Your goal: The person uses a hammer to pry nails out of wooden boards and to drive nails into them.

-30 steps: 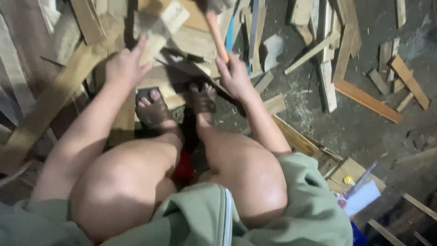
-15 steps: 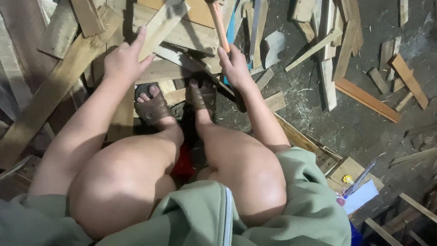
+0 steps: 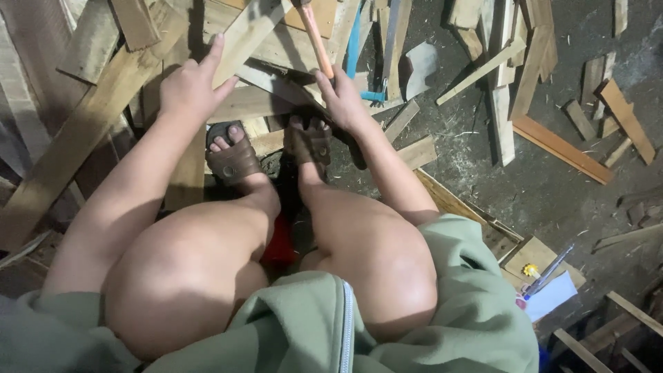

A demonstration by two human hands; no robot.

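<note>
Left hand (image 3: 190, 86): open, fingers spread, palm pressed flat on pale wooden plank (image 3: 238, 41); index finger pointing up along plank edge. Nothing pinched or gripped, just pressing down.

Right hand (image 3: 343, 100): closed around orange handle (image 3: 315, 38), fingers wrapped at lower end, thumb up along shaft. Handle running up and slightly left, out of frame at top; tool head not visible, so kind of tool unclear.

Plank: light, unfinished wood, tilted diagonally from lower left to upper right, lying on top of pile of scrap boards (image 3: 90, 117). Sits just ahead of both feet in brown sandals (image 3: 235, 162), between the two hands. Upper end close beside handle; contact there impossible to tell.

Around: blue strip (image 3: 353, 48) just right of handle, more loose offcuts (image 3: 501, 90) scattered on dark gritty floor (image 3: 483, 179) to the right, orange-brown slat (image 3: 559, 145) further right. Knees bent, green garment (image 3: 331, 324) at bottom of view.
</note>
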